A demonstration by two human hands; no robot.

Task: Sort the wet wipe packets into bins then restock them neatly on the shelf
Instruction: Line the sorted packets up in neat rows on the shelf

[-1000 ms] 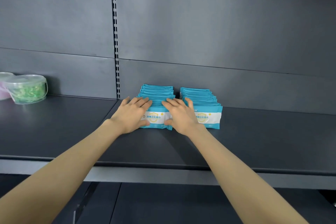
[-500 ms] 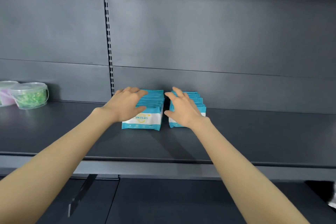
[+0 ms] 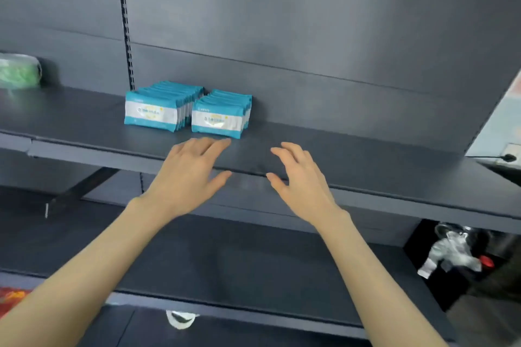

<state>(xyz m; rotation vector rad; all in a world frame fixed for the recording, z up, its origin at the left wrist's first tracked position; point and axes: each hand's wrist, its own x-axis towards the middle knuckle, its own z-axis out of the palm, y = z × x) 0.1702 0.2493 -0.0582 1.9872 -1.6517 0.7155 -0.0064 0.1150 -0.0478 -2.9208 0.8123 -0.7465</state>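
Note:
Two rows of blue and white wet wipe packets stand upright on the dark shelf (image 3: 366, 166), one row on the left (image 3: 152, 113) and one on the right (image 3: 218, 118), close together near the back panel. My left hand (image 3: 186, 177) hovers over the shelf's front edge, just below the right row, fingers spread and holding nothing. Further right, my right hand (image 3: 301, 180) is also over the front edge with spread fingers and nothing in it. Neither hand touches the packets.
A clear tub with green contents (image 3: 18, 70) sits at the far left of the same shelf. A lower dark shelf (image 3: 225, 262) lies beneath my arms. Crumpled silver items (image 3: 454, 253) lie at the lower right, and something red (image 3: 11, 298) shows at the lower left.
Both hands have let go of the packet rows and pulled back to the shelf's front edge. The view has tilted and shifted right, so the packets sit up and left.

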